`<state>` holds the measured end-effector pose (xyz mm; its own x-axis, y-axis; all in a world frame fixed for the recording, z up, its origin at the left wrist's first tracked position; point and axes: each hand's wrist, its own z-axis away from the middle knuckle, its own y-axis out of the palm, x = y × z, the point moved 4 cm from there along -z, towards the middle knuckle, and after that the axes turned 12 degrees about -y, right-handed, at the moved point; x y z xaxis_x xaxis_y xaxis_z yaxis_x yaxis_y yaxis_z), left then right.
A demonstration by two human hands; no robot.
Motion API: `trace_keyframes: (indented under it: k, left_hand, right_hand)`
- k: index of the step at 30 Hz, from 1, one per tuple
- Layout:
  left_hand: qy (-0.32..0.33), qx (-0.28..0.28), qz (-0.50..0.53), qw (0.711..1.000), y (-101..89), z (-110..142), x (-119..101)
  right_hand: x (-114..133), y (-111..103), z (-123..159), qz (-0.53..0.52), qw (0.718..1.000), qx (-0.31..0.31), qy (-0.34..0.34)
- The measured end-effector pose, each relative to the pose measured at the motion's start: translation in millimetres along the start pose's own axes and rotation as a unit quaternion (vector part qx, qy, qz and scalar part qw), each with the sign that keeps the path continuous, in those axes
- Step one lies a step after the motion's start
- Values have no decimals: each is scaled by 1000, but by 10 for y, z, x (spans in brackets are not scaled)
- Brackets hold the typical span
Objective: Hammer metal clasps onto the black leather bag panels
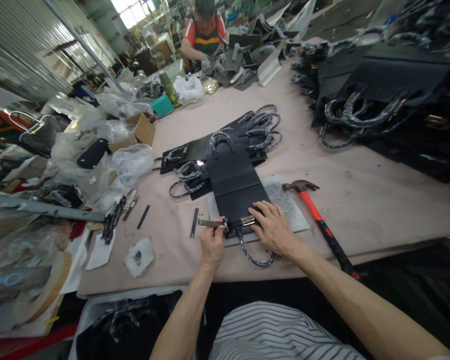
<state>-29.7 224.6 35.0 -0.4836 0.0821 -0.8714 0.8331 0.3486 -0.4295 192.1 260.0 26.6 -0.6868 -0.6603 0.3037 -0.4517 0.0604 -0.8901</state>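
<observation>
A black handbag panel lies unfolded across a pale slab, with a plastic-wrapped handle at its near end. My left hand is closed around a slim metal rod-shaped tool at the panel's left edge. What touches the tool's right end is too small to make out. My right hand rests on the panel with fingers apart, its fingertips beside a shiny metal clasp. To the right of that hand lies a claw hammer with a red and black handle.
More black bag pieces with wrapped handles lie beyond the panel. A large stack of black bags fills the right back. Small tools and a dark strip lie left. Across the table a person handles grey pieces.
</observation>
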Motion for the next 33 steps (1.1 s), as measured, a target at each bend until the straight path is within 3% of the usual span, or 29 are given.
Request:
trace_keyframes:
  k: [4,8,10,13,15,17,19,20,22,25,29,33]
  left_hand:
    - [76,56,12,995,41,43,-72]
    - [-24,-11,4,1000,0,33,17]
    - [-30,-23,0,999,-25,42,23]
    - [64,75,-3,995,10,56,-62]
    - [71,124,13,990,27,31,-69]
    - [-24,58,78,995,-39,-51,34]
    - [-153,-56,174,971,-138,-100,209]
    - [-199,-83,207,954,-165,-103,283]
    - [-231,-79,223,944,-179,-92,338]
    - [-178,-49,167,969,-129,-43,198]
    - [-109,5,161,981,158,-8,-166]
    - [-72,54,160,983,491,-68,-379]
  right_hand:
    - [8,15,-5,2,1000,1,6]
    - [14,26,-8,4,1000,1,12]
    - [13,32,-7,2,1000,3,13]
    - [13,35,-5,-5,1000,0,14]
    - [20,36,-4,-9,1000,-4,17]
    - [30,40,-7,-12,1000,-5,20]
    - [28,36,-10,-20,1000,-6,21]
    - [15,27,-9,-28,999,-9,19]
    - [-45,-6,1,-62,998,-15,3]
    - [-237,-108,51,-141,988,-54,-23]
    - [-558,-234,155,-147,980,-132,36]
    - [-609,-209,188,-113,985,-120,57]
